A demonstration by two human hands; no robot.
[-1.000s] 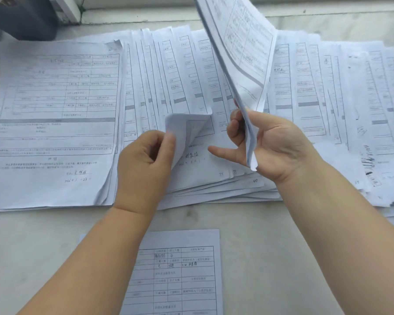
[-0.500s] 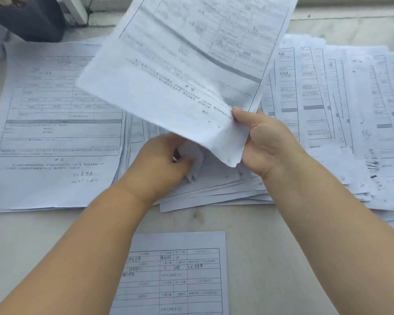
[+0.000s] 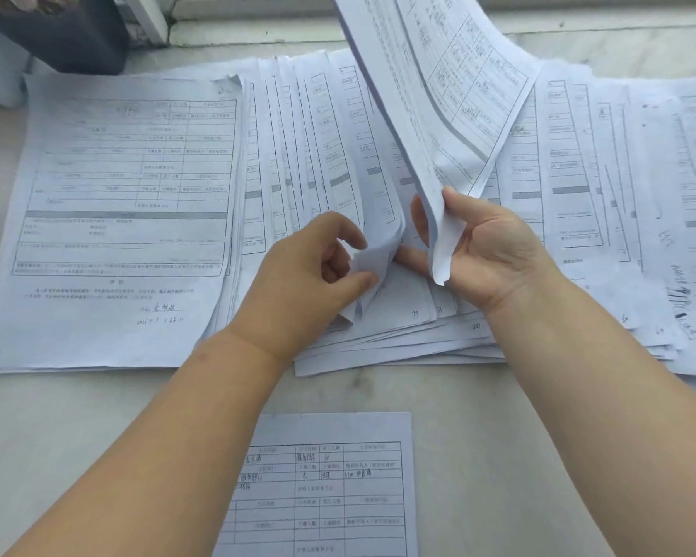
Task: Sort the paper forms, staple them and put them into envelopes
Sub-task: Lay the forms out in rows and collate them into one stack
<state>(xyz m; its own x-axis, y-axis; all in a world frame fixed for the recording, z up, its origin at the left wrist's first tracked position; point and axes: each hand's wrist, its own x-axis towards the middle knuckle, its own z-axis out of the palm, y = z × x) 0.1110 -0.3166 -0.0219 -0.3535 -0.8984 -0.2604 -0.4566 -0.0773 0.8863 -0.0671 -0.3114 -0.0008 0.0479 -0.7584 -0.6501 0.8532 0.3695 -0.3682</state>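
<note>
Printed paper forms lie fanned across the pale table in an overlapping row (image 3: 314, 162). My right hand (image 3: 487, 255) grips the lower corner of a few lifted forms (image 3: 451, 94), which stand up and lean back over the row. My left hand (image 3: 310, 275) pinches the curled bottom corner of a form (image 3: 372, 261) in the middle of the row, between thumb and fingers. A separate stack of forms (image 3: 125, 219) lies flat at the left. One filled-in form (image 3: 330, 484) lies alone near the front edge between my forearms.
A dark object (image 3: 61, 34) stands at the back left beside a white window frame (image 3: 258, 10). More fanned forms (image 3: 639, 203) reach the right edge. Bare marble table (image 3: 77, 436) shows in front of the papers.
The lifted forms in my right hand swung from spread out over the left back up to a steep angle on the right. My left hand still works the curled corner.
</note>
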